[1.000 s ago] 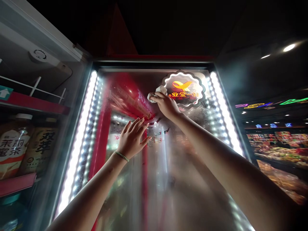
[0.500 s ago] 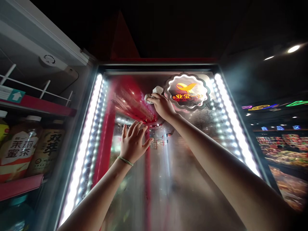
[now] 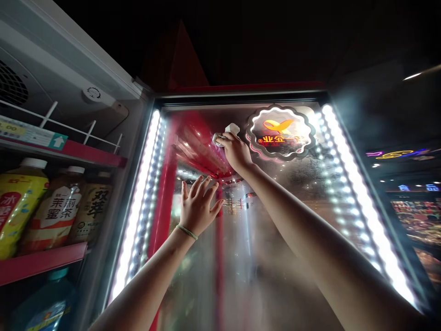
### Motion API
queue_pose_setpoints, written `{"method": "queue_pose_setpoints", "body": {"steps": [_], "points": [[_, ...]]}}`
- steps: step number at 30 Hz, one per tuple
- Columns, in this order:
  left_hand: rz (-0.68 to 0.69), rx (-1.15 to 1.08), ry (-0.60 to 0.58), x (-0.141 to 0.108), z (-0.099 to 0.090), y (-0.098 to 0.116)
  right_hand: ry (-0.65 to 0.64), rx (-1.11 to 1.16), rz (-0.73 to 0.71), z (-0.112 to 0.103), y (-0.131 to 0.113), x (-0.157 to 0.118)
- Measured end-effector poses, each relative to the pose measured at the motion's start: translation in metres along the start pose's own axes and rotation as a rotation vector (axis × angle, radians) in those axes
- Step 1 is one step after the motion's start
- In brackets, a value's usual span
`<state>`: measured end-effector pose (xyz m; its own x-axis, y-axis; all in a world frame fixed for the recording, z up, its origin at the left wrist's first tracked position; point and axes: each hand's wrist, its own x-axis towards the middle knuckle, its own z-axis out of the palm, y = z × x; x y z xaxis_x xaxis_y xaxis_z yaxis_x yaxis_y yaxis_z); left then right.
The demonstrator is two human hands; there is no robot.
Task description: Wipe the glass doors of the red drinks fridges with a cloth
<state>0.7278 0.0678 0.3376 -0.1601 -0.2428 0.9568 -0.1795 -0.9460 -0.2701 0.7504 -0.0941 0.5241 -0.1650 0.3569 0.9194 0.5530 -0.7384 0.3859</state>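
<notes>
High on a fogged glass door (image 3: pixel 275 220), my right hand (image 3: pixel 237 154) grips a crumpled white cloth or wad of tissue (image 3: pixel 231 129) against the pane. Its fingers curl over the wad, just left of a lit, scalloped sign (image 3: pixel 280 131) whose lettering reads mirrored. Lower and to the left, my left hand (image 3: pixel 198 207) lies spread on or very near the same glass, holding nothing; a thin greenish band (image 3: pixel 187 231) circles that wrist. Haze covers the lower and right part of the pane.
Bright LED strips (image 3: pixel 138 197) run down both sides of the door frame. To the left, an open drinks cooler holds a yellow bottle (image 3: pixel 20 202) and other bottles on a red-edged shelf (image 3: pixel 44 262). Beyond the door on the right are store displays (image 3: pixel 416 218).
The view has swung left, so the door, sign and both hands sit further right and more of the cooler shows. Both hands keep nearly the same place on the glass.
</notes>
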Motion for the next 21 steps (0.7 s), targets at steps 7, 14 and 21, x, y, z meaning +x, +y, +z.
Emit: {"method": "queue_pose_setpoints", "body": {"steps": [7, 14, 21], "points": [[0.038, 0.012, -0.025, -0.003, -0.004, -0.004, -0.019, 0.004, -0.009, 0.005, -0.018, 0.003], [0.063, 0.003, -0.004, -0.008, -0.007, -0.020, -0.044, 0.014, -0.022, 0.010, -0.028, 0.007], [0.022, 0.049, 0.000, -0.023, -0.017, -0.045, -0.016, 0.036, -0.007, 0.019, -0.040, 0.011]]}}
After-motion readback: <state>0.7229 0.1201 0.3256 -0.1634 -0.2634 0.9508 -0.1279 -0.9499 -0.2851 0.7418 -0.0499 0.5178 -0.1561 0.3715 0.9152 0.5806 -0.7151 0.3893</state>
